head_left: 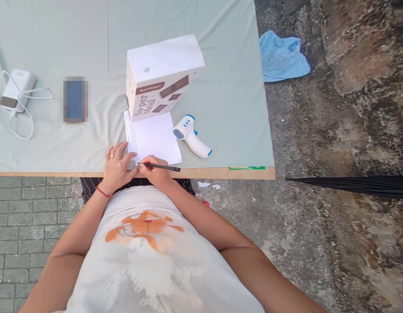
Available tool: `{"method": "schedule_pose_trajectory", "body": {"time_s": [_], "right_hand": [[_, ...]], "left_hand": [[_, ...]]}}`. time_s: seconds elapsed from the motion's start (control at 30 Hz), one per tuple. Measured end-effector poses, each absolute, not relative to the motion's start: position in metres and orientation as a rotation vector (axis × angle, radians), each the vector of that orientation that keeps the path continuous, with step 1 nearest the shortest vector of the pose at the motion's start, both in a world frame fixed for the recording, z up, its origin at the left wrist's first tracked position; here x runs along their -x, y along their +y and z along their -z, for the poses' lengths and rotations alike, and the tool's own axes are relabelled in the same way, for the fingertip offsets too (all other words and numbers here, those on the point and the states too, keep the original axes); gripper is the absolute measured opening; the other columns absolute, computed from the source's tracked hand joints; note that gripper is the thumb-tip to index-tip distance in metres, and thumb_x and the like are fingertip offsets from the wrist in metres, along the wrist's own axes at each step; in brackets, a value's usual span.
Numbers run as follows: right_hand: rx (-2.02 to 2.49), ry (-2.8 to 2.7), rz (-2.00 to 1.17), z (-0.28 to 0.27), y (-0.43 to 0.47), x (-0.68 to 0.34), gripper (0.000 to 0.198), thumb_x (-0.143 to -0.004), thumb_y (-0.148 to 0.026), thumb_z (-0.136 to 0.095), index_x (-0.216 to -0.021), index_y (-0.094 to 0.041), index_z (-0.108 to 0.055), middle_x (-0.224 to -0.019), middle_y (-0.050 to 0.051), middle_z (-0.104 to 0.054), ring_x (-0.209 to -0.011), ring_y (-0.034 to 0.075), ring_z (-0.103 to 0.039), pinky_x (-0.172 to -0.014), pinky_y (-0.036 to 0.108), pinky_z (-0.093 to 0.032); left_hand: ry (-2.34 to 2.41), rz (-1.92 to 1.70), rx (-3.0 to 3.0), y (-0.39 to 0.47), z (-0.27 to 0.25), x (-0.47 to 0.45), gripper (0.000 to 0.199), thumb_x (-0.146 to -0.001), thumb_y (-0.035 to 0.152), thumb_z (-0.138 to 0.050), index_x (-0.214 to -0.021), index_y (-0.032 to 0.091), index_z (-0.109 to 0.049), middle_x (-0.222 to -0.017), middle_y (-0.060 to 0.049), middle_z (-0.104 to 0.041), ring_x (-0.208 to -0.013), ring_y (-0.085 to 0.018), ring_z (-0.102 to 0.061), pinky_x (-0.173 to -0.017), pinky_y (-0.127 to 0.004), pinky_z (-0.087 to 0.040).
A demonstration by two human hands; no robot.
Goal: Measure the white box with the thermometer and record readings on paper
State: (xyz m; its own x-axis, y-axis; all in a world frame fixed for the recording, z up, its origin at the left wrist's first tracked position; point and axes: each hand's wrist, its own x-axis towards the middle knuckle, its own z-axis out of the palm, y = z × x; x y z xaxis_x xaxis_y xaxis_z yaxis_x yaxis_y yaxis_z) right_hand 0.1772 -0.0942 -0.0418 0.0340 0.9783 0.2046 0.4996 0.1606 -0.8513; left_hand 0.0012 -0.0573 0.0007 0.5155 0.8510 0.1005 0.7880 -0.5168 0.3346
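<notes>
A black pen (164,166) is gripped in my right hand (155,173), its tip at the lower left of a white sheet of paper (157,137). Rows of small writing run along the sheet's left side. My left hand (117,165) lies with fingers spread at the paper's lower left corner, fingertips on its edge. Over the sheet's top edge stands a white box (165,78) printed "Su-per Meal". Just right of the paper, a white and blue infrared thermometer (192,137) lies on its side.
A pale green cloth (234,108) covers the table. To the left lie a blurred-out phone (75,100) and a white power bank (18,89) with a looped cable. Beyond the table's right edge is a light blue dotted cloth (283,58). A black strip (351,186) extends to the right.
</notes>
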Motion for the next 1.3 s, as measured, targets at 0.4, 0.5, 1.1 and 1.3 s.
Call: {"method": "schedule_pose_trajectory", "body": {"time_s": [0.4,0.5,1.1,1.3], "right_hand": [[1.462,-1.533,-0.729,0.0422,-0.0944,-0.1768,0.007,-0.083,-0.025,-0.058,-0.075,-0.026,-0.058,-0.067,-0.002,-0.066,-0.058,0.014,-0.055,-0.063,0.028,-0.050],[1.475,-1.527,-0.728,0.0425,-0.0942,-0.1764,0.007,-0.082,-0.025,-0.058,-0.075,-0.026,-0.058,-0.067,-0.002,-0.066,-0.058,0.014,-0.055,-0.064,0.028,-0.051],[1.458,-1.500,-0.759,0.0427,-0.0947,-0.1777,0.008,-0.082,-0.026,-0.060,-0.075,-0.025,-0.058,-0.065,-0.003,-0.064,-0.057,0.014,-0.053,-0.062,0.028,-0.050],[1.433,-1.475,-0.705,0.0441,-0.0956,-0.1761,0.008,-0.084,-0.025,-0.057,-0.076,-0.025,-0.058,-0.066,-0.002,-0.064,-0.057,0.013,-0.054,-0.062,0.027,-0.049]], "left_hand": [[1.386,-0.374,-2.530,-0.0575,0.0009,-0.0004,0.031,-0.092,0.043,-0.066,-0.116,0.023,-0.070,-0.151,-0.017,-0.057,-0.146,-0.037,-0.048,-0.122,-0.058,-0.032],[1.396,-0.372,-2.539,-0.0577,0.0014,-0.0003,0.031,-0.092,0.044,-0.066,-0.116,0.024,-0.070,-0.151,-0.015,-0.057,-0.146,-0.037,-0.049,-0.122,-0.058,-0.032],[1.388,-0.361,-2.498,-0.0573,0.0003,-0.0001,0.031,-0.092,0.042,-0.067,-0.116,0.024,-0.070,-0.152,-0.016,-0.055,-0.147,-0.038,-0.046,-0.123,-0.060,-0.030],[1.386,-0.345,-2.494,-0.0572,-0.0004,-0.0003,0.032,-0.092,0.042,-0.067,-0.117,0.023,-0.070,-0.152,-0.016,-0.055,-0.147,-0.038,-0.046,-0.124,-0.059,-0.030]]}}
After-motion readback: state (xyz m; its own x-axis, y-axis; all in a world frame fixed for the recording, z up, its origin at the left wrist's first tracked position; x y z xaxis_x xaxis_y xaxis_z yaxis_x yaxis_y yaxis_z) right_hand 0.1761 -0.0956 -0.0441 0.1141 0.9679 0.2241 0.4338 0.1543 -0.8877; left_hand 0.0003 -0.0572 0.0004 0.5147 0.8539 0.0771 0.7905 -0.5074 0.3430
